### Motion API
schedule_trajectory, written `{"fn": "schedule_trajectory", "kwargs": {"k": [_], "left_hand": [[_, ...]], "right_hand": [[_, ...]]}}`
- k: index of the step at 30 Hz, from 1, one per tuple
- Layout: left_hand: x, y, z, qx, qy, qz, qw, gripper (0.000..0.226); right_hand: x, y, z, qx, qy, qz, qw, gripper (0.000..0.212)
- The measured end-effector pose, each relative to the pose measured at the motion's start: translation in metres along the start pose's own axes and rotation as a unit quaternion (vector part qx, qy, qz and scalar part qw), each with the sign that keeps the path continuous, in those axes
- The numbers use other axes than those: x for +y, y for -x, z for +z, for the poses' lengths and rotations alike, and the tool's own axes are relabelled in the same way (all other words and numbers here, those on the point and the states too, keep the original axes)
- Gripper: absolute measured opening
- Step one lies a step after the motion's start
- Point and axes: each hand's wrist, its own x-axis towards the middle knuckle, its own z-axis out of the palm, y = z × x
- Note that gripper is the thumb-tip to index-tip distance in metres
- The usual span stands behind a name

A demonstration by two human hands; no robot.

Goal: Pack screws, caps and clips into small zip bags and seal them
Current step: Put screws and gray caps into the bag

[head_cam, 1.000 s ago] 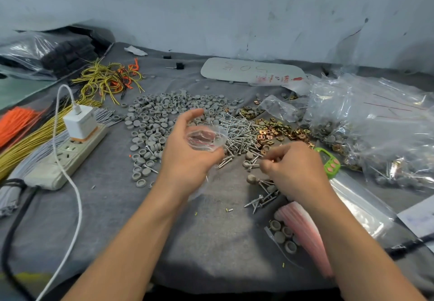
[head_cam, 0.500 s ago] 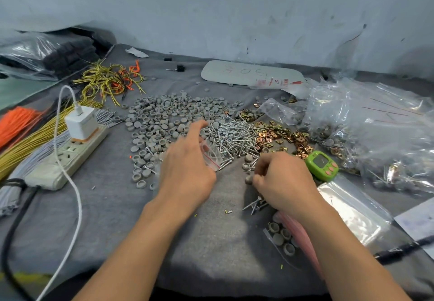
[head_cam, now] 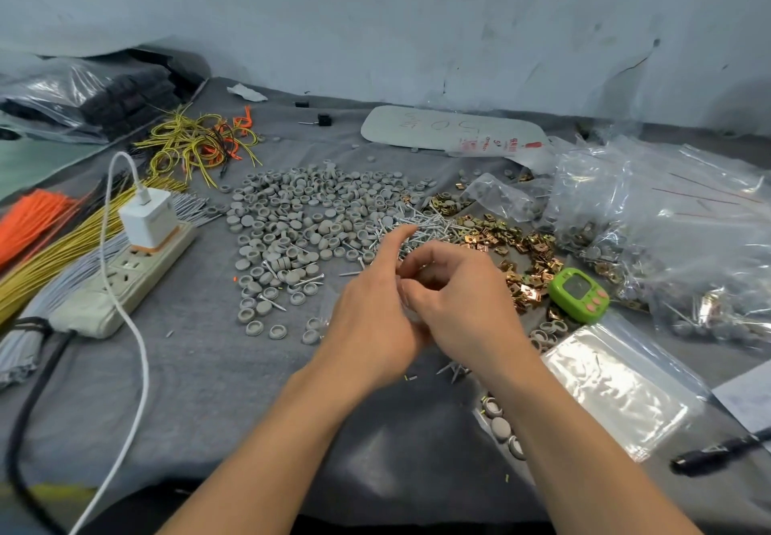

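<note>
My left hand [head_cam: 369, 322] and my right hand [head_cam: 467, 305] meet over the grey cloth in the middle. The left grips a small clear zip bag, almost wholly hidden between the hands, with its index finger sticking up. My right hand's fingers curl at the bag's mouth and pinch what look like screws. Behind the hands lie a wide spread of grey caps [head_cam: 300, 217], a pile of silver screws [head_cam: 429, 224] and brass clips [head_cam: 517, 242]. A few loose screws [head_cam: 454, 367] lie under my right wrist.
A green counter [head_cam: 578, 292] sits right of the hands, a stack of empty zip bags [head_cam: 613, 384] nearer me. Filled bags [head_cam: 676, 221] heap at the right. A power strip [head_cam: 125, 280] with charger and cable, and wire bundles [head_cam: 54, 246], occupy the left. A black pen [head_cam: 717, 451] lies front right.
My right hand has moved left from the loose screws up to my left hand. The left hand has lowered the bag and turned, and the two hands now touch.
</note>
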Motion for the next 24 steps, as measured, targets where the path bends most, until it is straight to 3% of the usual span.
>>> {"fn": "schedule_trajectory", "kwargs": {"k": [4, 8, 11, 16, 21, 24], "left_hand": [[-0.005, -0.002, -0.001, 0.007, 0.042, -0.009, 0.999, 0.103], [-0.008, -0.007, -0.009, 0.05, 0.114, -0.031, 0.992, 0.103], [-0.008, -0.01, -0.016, 0.074, 0.17, -0.058, 0.981, 0.096], [-0.005, -0.009, -0.019, 0.072, 0.244, -0.13, 0.958, 0.094], [0.001, -0.008, -0.015, 0.056, 0.192, -0.205, 0.958, 0.08], [0.004, -0.007, -0.009, 0.025, 0.176, -0.214, 0.961, 0.055]], "right_hand": [[-0.002, 0.0, -0.009, -0.03, -0.043, -0.017, 0.998, 0.018], [0.005, -0.002, -0.029, 0.05, -0.063, 0.008, 0.997, 0.029], [0.016, -0.004, -0.044, 0.07, 0.119, 0.074, 0.988, 0.023], [0.018, 0.006, -0.042, -0.033, 0.376, 0.103, 0.92, 0.016], [0.015, 0.007, -0.03, -0.073, 0.442, 0.099, 0.888, 0.005], [0.017, 0.006, -0.026, -0.036, 0.401, 0.067, 0.913, 0.009]]}}
